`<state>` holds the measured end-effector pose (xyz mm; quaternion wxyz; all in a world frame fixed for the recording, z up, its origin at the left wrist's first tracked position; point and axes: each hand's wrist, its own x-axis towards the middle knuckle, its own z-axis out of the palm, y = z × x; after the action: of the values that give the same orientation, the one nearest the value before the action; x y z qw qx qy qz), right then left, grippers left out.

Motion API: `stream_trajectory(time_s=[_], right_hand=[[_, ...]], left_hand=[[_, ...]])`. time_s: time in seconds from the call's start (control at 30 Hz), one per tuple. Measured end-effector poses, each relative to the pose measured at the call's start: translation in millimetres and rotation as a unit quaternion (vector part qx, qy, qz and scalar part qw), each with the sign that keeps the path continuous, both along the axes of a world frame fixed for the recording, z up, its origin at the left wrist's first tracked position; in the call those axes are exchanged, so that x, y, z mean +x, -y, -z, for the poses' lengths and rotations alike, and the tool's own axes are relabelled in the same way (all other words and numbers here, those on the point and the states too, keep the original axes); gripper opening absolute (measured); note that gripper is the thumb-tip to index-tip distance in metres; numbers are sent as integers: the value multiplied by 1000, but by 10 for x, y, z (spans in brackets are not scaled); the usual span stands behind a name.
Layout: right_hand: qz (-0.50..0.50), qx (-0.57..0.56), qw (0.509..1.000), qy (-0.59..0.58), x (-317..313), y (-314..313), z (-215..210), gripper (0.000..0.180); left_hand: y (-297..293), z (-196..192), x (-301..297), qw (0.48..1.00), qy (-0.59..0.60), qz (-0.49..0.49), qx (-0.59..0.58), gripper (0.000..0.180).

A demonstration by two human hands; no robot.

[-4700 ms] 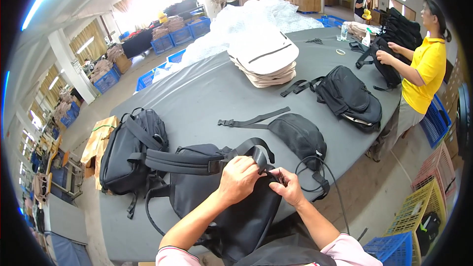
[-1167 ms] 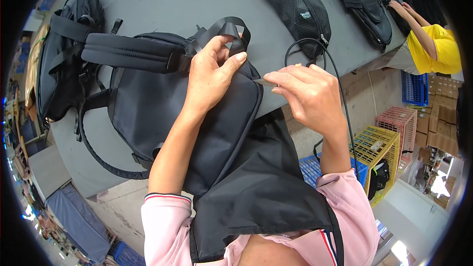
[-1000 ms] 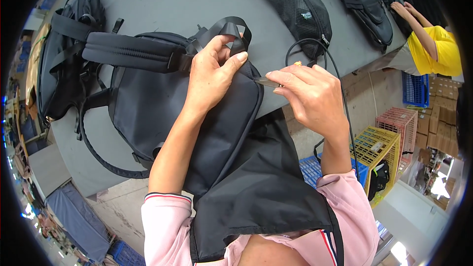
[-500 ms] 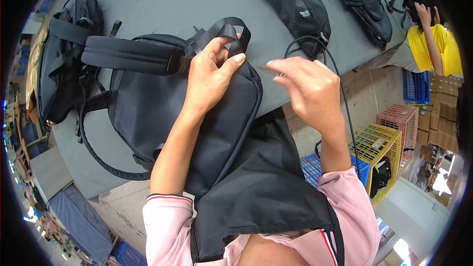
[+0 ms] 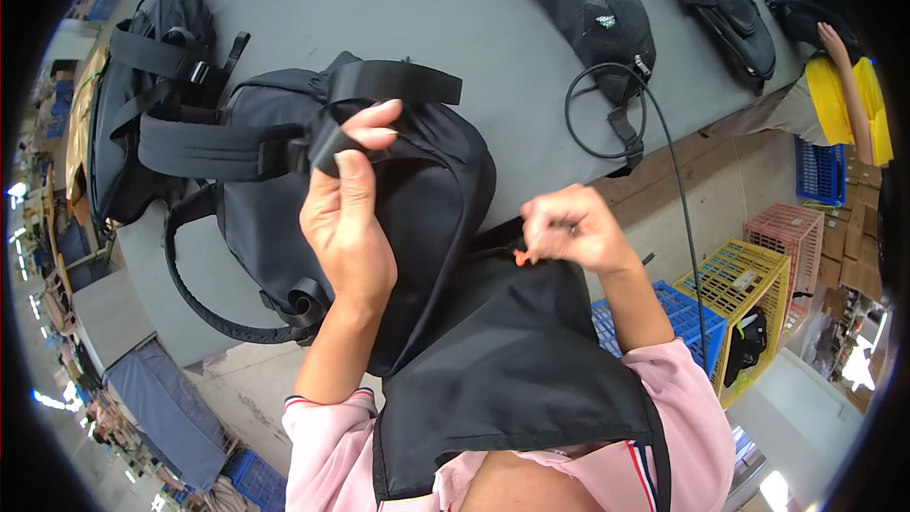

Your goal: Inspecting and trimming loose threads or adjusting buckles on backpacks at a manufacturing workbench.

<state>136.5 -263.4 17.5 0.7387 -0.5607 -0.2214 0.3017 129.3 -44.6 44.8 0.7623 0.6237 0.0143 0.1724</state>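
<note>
Looking down, head view: a dark navy fabric backpack (image 5: 379,199) lies on a grey work table (image 5: 474,28), its lower part hanging over the table's near edge toward the person.
Left hand: the left hand (image 5: 346,218) rests on top of the backpack, thumb and fingers pinched on a black webbing strap (image 5: 327,137) near the top handle.
Right hand: the right hand (image 5: 569,228) sits just right of the backpack at the table edge, fingers curled tight around a small orange object (image 5: 519,256); what it is cannot be told.
Left of the backpack: a second black backpack with buckled straps (image 5: 142,104), touching it.
Beyond the backpack: a black mesh waist bag (image 5: 578,0) and a looped black cable (image 5: 607,114).
Right of the backpack, below the table: yellow (image 5: 749,284), pink (image 5: 791,232) and blue plastic crates (image 5: 682,318).
Far right of the backpack: a person in a yellow shirt (image 5: 844,100).
</note>
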Motion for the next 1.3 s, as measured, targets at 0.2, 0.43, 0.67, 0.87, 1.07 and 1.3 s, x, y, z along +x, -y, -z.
stream_trajectory(time_s=[0.2, 0.43, 0.67, 0.87, 1.07, 1.3], right_hand=[[217, -28, 976, -7, -5, -327, -61, 16], [179, -72, 979, 64, -19, -556, -42, 6], [272, -134, 952, 53, -15, -429, 108, 6], [279, -127, 949, 76, 262, -571, 105, 21], [227, -167, 945, 163, 311, -656, 86, 18], [113, -243, 945, 188, 326, -553, 122, 27]], left_hand=[[-189, 238, -190, 958, -75, 26, -277, 32], [-182, 321, -226, 947, -57, 62, -309, 32], [-51, 370, -381, 981, -73, 71, -167, 30], [99, 367, -542, 974, -41, 107, 194, 14], [188, 301, -555, 903, 51, 72, 421, 28], [131, 337, -676, 900, 34, 87, 426, 32]])
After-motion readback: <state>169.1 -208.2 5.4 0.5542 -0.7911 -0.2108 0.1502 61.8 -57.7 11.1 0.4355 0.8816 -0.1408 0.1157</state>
